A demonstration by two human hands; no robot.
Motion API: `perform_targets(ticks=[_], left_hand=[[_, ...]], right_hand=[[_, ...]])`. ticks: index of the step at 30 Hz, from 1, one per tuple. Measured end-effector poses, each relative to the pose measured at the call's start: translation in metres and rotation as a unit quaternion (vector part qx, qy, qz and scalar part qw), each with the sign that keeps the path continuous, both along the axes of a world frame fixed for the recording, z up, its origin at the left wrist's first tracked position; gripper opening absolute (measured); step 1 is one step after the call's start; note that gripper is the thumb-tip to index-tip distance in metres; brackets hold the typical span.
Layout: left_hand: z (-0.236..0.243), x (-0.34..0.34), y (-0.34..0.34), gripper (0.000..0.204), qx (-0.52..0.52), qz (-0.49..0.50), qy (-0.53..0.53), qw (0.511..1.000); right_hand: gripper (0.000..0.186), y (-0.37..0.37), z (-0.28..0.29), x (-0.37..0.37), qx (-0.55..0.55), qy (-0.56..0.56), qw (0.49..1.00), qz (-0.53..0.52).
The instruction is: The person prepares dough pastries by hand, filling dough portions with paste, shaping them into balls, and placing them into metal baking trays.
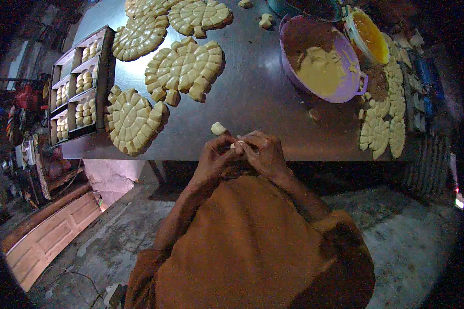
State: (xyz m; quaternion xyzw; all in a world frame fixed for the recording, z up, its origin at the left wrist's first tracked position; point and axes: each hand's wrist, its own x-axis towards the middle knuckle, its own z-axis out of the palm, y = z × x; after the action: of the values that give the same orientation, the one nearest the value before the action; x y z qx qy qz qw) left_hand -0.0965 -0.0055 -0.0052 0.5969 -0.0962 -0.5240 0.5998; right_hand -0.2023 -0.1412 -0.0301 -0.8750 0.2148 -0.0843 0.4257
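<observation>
At the near edge of the table, my left hand and my right hand meet with fingers closed together. Between their fingertips shows a small pale piece of dough, mostly covered by the fingers. Another small lump of dough lies on the table just beyond my left hand. Left of it sit large, flattened dough rounds marked into wedges and blocks, the nearest being one round by the table's front edge and another farther back.
A divided tray at the left holds dough balls in its compartments. To the right stand a purple basin of yellowish paste and a tub with orange-yellow contents. More divided dough lies at the far right of the dark table.
</observation>
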Motion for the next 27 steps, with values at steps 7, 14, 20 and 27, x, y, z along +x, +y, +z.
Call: perform_targets(ticks=[7,14,20,27], left_hand=[[0.015,-0.002,0.012,0.019,0.067,-0.013,0.069,0.995],[-0.008,0.003,0.036,0.031,0.001,-0.052,0.027,0.998],[-0.050,0.017,0.046,0.058,-0.155,-0.035,0.051,0.986],[-0.084,0.087,0.040,0.046,-0.086,-0.119,-0.222,0.964]], right_hand=[[0.018,-0.015,-0.006,-0.004,0.242,0.151,0.958,0.033],[0.024,-0.010,-0.009,0.002,0.384,0.189,0.903,0.025],[0.030,0.016,-0.024,0.012,0.411,0.079,0.908,-0.030],[0.029,0.056,-0.043,0.023,0.084,0.080,0.993,-0.036]])
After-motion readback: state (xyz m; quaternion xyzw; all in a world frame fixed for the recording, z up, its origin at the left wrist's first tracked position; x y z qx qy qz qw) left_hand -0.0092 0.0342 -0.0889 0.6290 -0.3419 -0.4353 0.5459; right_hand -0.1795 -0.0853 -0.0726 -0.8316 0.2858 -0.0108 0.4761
